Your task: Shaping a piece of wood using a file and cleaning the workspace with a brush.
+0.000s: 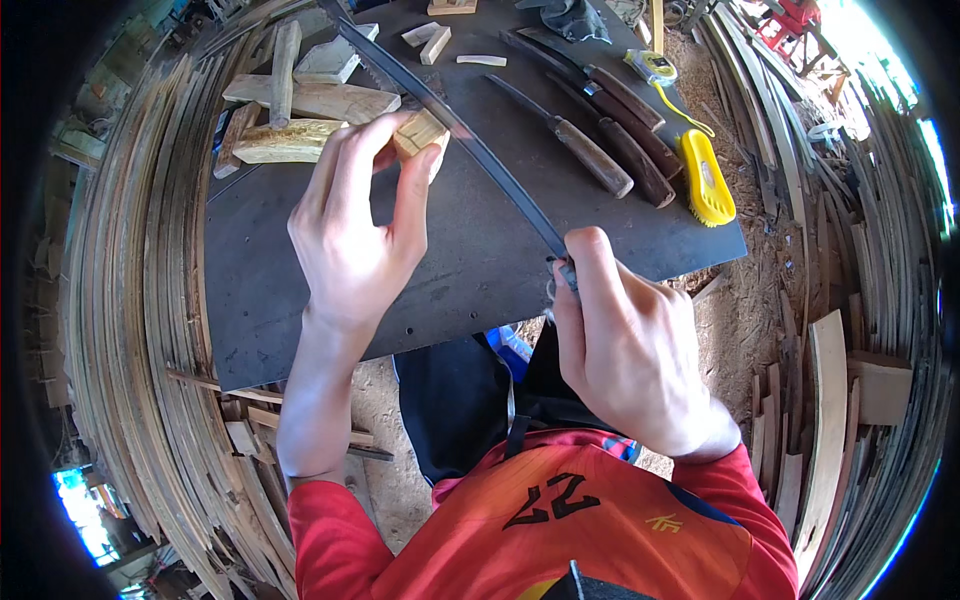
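A small pale wood block (424, 131) is pinched between the thumb and fingers of my left hand (352, 225), held above the dark tabletop (440, 270). My right hand (632, 345) is closed round the near end of a long, narrow saw (505, 180). Its dark blade slants up to the far left, and teeth show along its edge near the far end. The blade passes against or just beside the block's right side; whether it cuts into the wood I cannot tell. My right fingers mostly hide the saw's grip.
Several wood offcuts (315, 98) lie at the table's left. To the right are wooden-handled tools (592, 158), a tape measure (652, 67) and a yellow brush (707, 180). A grey cloth (572, 20) lies at the back. Stacked planks (150, 270) line both sides.
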The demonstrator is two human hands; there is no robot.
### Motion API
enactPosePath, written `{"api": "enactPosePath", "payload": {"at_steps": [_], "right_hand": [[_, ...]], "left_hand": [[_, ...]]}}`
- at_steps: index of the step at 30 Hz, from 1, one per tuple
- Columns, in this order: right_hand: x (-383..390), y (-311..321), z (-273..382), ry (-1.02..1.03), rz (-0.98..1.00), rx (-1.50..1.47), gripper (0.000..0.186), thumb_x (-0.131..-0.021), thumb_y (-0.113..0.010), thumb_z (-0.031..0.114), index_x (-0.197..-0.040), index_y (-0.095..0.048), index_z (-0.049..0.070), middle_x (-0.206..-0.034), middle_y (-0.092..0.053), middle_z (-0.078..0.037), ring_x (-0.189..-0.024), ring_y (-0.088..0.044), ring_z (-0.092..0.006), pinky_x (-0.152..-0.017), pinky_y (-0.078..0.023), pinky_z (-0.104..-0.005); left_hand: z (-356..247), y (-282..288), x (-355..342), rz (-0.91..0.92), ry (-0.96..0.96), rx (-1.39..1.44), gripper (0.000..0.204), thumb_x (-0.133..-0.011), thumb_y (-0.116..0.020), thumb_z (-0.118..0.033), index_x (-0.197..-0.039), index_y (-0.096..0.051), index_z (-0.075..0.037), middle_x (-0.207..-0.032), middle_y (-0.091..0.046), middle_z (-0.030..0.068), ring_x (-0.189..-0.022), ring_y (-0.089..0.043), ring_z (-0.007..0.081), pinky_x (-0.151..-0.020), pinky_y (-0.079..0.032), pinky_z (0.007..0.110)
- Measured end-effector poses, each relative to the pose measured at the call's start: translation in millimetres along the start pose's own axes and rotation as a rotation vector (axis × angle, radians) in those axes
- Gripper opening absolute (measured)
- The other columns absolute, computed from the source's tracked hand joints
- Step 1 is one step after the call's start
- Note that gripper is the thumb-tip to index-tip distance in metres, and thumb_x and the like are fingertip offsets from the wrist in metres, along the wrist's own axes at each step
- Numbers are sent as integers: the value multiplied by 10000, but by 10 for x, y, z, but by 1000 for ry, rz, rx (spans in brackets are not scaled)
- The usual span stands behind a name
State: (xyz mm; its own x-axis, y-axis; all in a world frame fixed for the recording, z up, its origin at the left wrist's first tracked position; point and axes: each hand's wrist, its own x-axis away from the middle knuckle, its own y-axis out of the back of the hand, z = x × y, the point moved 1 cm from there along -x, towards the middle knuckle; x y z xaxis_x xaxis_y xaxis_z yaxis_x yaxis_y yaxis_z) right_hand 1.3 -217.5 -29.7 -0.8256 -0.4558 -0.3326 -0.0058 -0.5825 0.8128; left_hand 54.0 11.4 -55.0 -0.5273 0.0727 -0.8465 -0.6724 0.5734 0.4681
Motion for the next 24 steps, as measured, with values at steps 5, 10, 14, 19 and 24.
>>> {"api": "enactPosePath", "payload": {"at_steps": [5,10,14,19,24], "right_hand": [[61,-12,0,-31,21,-9,215,-957,-641,100,-1083,-473,56,-789,-580,-111,-634,-667,-310,-509,-522,-423],[76,-7,-18,-50,10,9,206,-958,-639,99,-1075,-474,62,-793,-580,-112,-644,-669,-315,-510,-522,-423],[90,-59,-51,-35,-53,-44,194,-977,-640,42,-1131,-523,39,-648,-593,-146,-549,-629,-374,-502,-467,-441],[60,-63,-96,-2,-140,-119,182,-976,-637,16,-1128,-537,19,-660,-604,-152,-558,-642,-372,-510,-473,-419],[-3,-68,-141,13,-132,-125,191,-971,-646,19,-1130,-539,18,-663,-609,-150,-564,-648,-368,-520,-480,-420]], "left_hand": [[-28,-35,7,-36,-13,-22,286,-858,-850,-90,-1091,-691,-45,-903,-716,87,-741,-734,212,-658,-583,320],[-36,-68,20,-38,-4,-10,306,-821,-879,-101,-1059,-693,-53,-874,-717,65,-722,-721,193,-649,-576,305],[-68,-57,23,-57,-8,-19,294,-818,-881,-95,-1046,-699,-56,-875,-718,68,-718,-720,193,-647,-574,303],[-72,-75,40,-48,-33,31,284,-819,-880,-87,-1038,-706,-39,-890,-735,79,-715,-726,194,-640,-577,294],[-29,-44,15,-31,-24,21,291,-814,-882,-87,-1036,-702,-33,-898,-738,85,-728,-734,204,-647,-583,299]]}}
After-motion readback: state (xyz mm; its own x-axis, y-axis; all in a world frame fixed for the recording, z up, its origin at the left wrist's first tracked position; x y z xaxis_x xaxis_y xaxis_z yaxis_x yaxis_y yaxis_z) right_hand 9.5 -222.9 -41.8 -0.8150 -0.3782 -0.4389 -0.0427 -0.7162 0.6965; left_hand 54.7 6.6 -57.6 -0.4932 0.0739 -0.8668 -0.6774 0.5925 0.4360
